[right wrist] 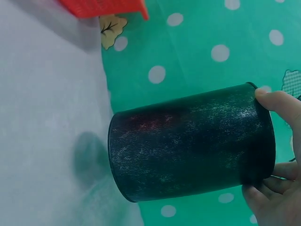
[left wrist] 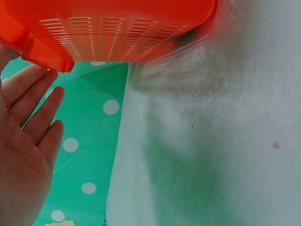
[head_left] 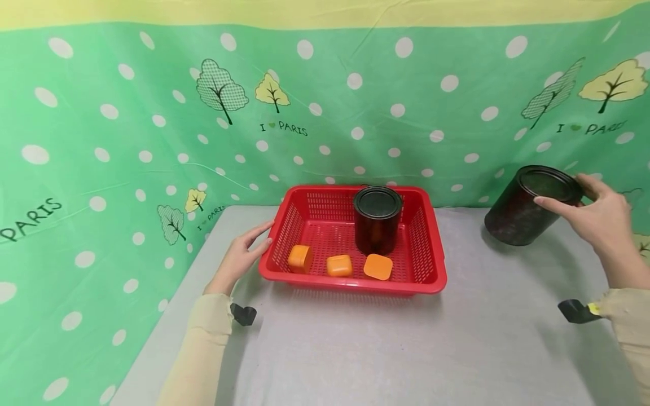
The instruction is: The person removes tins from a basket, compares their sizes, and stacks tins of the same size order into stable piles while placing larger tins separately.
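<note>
On the right, my right hand [head_left: 601, 211] grips a black can [head_left: 525, 208] by its top rim, thumb on one side and fingers on the other. The can leans, its lid end toward the hand; whether its base touches the table I cannot tell. In the right wrist view the can [right wrist: 193, 143] shows a scuffed dark side. My left hand [head_left: 238, 259] touches the left rim of a red plastic basket [head_left: 350, 286] with fingers fairly straight. Inside the basket stand a second black can [head_left: 377, 225] and orange blocks: one at left [head_left: 301, 259], one mid-front [head_left: 339, 265], one at right [head_left: 378, 267].
A grey-white cloth covers the table [head_left: 355, 349]. Green dotted fabric [head_left: 330, 101] with printed trees hangs behind and to the left. Black wrist mounts stick out by the left cuff [head_left: 244, 314] and the right cuff [head_left: 579, 311].
</note>
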A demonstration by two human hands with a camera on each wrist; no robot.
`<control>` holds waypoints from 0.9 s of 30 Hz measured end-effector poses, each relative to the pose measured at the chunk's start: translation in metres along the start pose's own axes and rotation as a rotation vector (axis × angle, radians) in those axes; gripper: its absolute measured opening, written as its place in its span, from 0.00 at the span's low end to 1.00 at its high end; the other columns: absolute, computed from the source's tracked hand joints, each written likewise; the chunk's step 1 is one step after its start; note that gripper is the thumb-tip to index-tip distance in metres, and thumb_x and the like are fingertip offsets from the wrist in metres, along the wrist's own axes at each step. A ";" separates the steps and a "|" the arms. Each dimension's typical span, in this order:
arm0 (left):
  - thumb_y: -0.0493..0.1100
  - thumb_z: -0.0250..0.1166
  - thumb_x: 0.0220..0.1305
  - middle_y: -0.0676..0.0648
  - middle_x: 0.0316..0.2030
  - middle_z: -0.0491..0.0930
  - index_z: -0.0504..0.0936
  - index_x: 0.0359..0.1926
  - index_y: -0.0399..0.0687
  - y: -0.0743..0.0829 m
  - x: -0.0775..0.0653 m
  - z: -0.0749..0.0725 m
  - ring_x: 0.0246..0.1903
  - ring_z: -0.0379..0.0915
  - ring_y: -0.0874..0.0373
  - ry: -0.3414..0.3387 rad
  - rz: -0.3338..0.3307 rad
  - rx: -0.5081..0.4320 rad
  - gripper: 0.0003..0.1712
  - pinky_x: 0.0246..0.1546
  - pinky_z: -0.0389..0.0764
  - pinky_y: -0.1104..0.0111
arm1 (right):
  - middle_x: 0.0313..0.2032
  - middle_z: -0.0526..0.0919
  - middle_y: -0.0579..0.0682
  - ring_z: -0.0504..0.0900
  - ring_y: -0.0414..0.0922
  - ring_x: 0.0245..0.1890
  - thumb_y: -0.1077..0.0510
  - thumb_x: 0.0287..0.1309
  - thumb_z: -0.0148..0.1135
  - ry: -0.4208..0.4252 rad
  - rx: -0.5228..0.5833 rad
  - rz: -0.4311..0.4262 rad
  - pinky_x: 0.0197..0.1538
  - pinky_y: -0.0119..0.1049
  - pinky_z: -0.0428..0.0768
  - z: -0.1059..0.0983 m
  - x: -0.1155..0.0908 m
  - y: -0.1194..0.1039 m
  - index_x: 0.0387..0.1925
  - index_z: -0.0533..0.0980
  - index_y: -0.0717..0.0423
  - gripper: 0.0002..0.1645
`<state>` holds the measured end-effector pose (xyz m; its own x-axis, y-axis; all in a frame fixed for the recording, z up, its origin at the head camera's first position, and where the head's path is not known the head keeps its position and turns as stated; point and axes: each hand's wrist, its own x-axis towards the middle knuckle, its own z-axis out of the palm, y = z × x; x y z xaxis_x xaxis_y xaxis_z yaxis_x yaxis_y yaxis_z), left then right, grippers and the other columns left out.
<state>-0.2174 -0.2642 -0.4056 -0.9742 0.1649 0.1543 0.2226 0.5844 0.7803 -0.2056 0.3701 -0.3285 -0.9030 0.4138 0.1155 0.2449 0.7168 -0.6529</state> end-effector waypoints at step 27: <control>0.47 0.61 0.71 0.42 0.71 0.68 0.70 0.71 0.52 0.001 0.001 0.001 0.74 0.58 0.44 -0.001 0.011 -0.012 0.29 0.76 0.59 0.47 | 0.75 0.50 0.71 0.51 0.70 0.74 0.35 0.62 0.57 0.019 -0.044 0.053 0.73 0.70 0.53 0.013 0.007 0.031 0.78 0.43 0.61 0.58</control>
<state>-0.2179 -0.2632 -0.4052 -0.9716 0.1722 0.1620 0.2326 0.5732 0.7857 -0.2087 0.3879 -0.3574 -0.8814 0.4625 0.0963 0.3081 0.7172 -0.6251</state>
